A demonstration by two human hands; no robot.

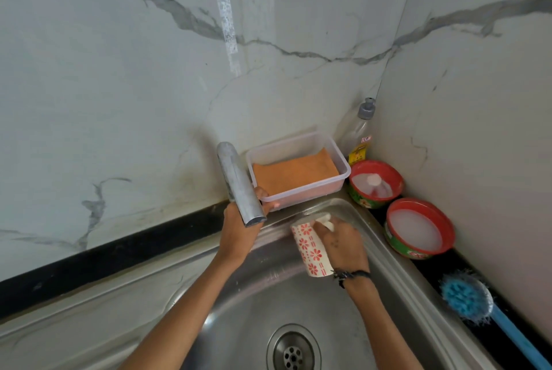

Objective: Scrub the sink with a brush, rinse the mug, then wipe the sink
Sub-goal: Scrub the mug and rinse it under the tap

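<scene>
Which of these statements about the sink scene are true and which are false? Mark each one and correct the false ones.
1. The right hand holds the flowered mug over the sink. True.
2. The blue brush is in the left hand. False: it lies on the dark ledge to the right of the sink, and the left hand is at the tap.
3. An orange cloth lies in the clear plastic tub. True.
4. The two red bowls stand inside the sink basin. False: they stand on the ledge by the wall.
5. The mug stands upright on the drain. False: it is held tilted, well above the drain.
</scene>
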